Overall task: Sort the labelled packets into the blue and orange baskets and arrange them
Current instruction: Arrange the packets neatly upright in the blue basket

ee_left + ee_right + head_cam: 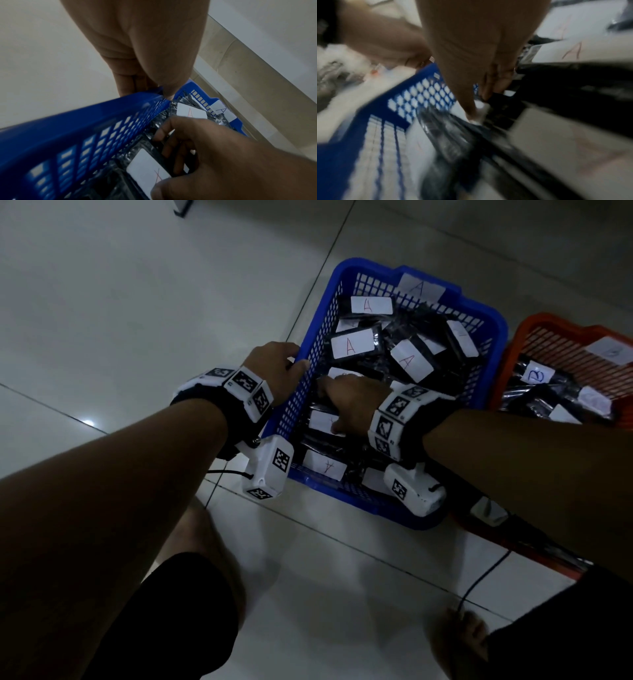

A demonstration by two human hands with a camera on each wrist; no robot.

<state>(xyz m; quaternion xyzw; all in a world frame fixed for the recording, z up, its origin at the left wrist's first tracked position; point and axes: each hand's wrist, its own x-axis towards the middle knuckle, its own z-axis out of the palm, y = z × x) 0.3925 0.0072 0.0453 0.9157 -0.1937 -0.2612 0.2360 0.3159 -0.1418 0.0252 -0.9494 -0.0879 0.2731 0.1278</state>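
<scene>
The blue basket (pixel 486 313) on the tiled floor holds several black packets (pixel 352 344) with white labels marked A. My left hand (pixel 296 361) grips the basket's left rim (pixel 85 119), thumb inside and fingers outside. My right hand (pixel 329 409) is inside the basket near that wall. It pinches one black packet (pixel 145 167), thumb on the white label and fingers curled over the far edge. The right wrist view is blurred, with the right hand (pixel 481 104) on the dark packet (pixel 498 100). To the right, the orange basket (pixel 548 325) holds black packets labelled B (pixel 536 375).
A white A tag (pixel 419 287) sticks to the blue basket's far wall. A black cable (pixel 479 580) runs across the floor by my bare feet (pixel 459 642). A pale skirting ledge (pixel 257 75) lies beyond the basket.
</scene>
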